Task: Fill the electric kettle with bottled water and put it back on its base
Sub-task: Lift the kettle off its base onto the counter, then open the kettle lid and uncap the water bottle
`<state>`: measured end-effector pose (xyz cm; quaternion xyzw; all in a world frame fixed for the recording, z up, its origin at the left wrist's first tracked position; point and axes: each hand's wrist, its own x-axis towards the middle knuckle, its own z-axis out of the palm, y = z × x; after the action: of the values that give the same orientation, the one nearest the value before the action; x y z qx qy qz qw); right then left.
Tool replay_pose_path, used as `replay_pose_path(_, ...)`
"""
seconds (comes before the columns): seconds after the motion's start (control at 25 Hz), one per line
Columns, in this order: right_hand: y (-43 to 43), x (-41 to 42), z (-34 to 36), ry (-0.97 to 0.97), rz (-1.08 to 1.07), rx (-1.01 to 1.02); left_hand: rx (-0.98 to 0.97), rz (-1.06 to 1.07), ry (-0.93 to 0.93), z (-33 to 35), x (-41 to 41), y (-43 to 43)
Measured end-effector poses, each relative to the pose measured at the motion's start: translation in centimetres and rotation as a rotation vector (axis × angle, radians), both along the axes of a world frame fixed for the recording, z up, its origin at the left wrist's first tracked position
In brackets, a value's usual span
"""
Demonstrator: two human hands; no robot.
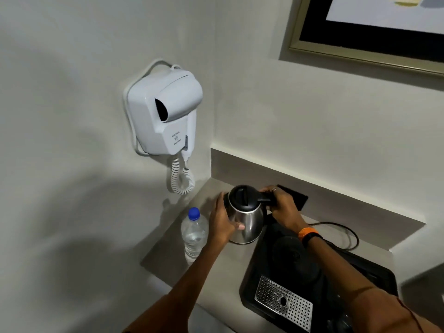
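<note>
The kettle (245, 219) is upright on the counter (168, 248), left of the tray (374, 272). The right hand (283, 205) has its grip closed round the handle. The left hand (223, 222) cups the side, fingers hidden. The bottle (193, 234) is just left. The base (287, 252) is dim.

Dim, soft-shadowed, slightly blurry wide-angle view.

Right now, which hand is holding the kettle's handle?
The right hand, with the orange band, grips the handle; the left hand cups the shiny side of the kettle.
</note>
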<state>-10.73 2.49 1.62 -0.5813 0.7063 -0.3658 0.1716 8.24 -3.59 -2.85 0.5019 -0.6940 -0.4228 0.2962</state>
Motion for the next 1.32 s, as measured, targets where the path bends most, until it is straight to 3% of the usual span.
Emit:
replay_pose_path(0.56, -2.2, 0.3, -4.2, -0.096, -0.043, 0.116, 0.029, 0.027, -0.085, -3.8, -0.3, -0.3)
replay_pose_path(0.68, -2.8, 0.3, -4.3, -0.111, -0.058, 0.174, 0.003, 0.020, -0.182, -2.9, -0.1, 0.8)
replay_pose_path(0.8, -3.4, 1.0, -4.2, -0.115, -0.093, 0.205, -0.227, 0.033, -0.133, -1.1, 0.8, 4.3)
replay_pose_path(0.92, -4.0, 2.8, -4.2, 0.054, -0.149, 0.274, -0.618, 0.076, 0.077, 1.2, 4.3, 6.2)
replay_pose_path(1.0, -4.5, 3.9, -4.4, 0.175, -0.156, 0.363, -0.793, 0.234, 0.058, 2.3, 7.0, 5.4)
replay_pose_path(1.08, -4.8, 4.4, -4.4, 0.245, -0.159, 0.389, -0.691, 0.341, -0.011, 3.3, 9.0, 3.6)
replay_pose_path(1.16, -4.6, 4.6, -4.4, 0.272, -0.162, 0.384, -0.518, 0.295, -0.010, 3.2, 10.4, 2.0)
replay_pose_path(1.32, -4.4, 4.7, -4.3, 0.322, -0.126, 0.395, -0.322, 0.158, 0.152, 2.0, 11.4, 1.2)
